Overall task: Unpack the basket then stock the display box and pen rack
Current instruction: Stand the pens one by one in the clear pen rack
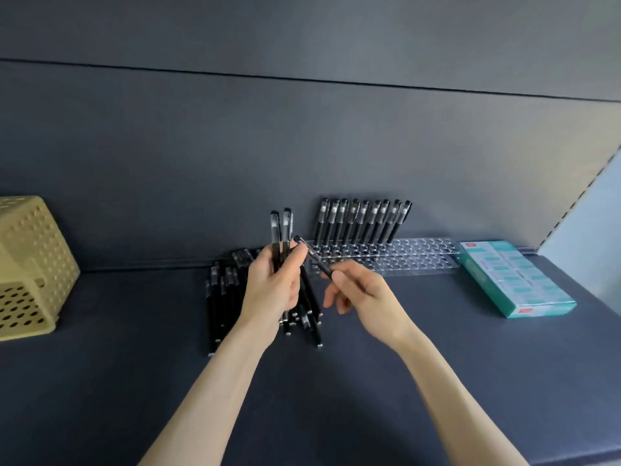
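Observation:
My left hand grips a small bunch of black pens upright above the dark counter. My right hand pinches a single black pen that slants up and left, its cap end touching the bunch. Under the left hand lies a pile of loose black pens. A clear pen rack with many holes runs along the back wall; several black pens stand in its left part. A teal display box filled with small packs lies right of the rack. A beige perforated basket lies tipped on its side at far left.
The dark counter ends at a front edge low in view and meets a dark wall panel behind. A pale side panel closes off the right end.

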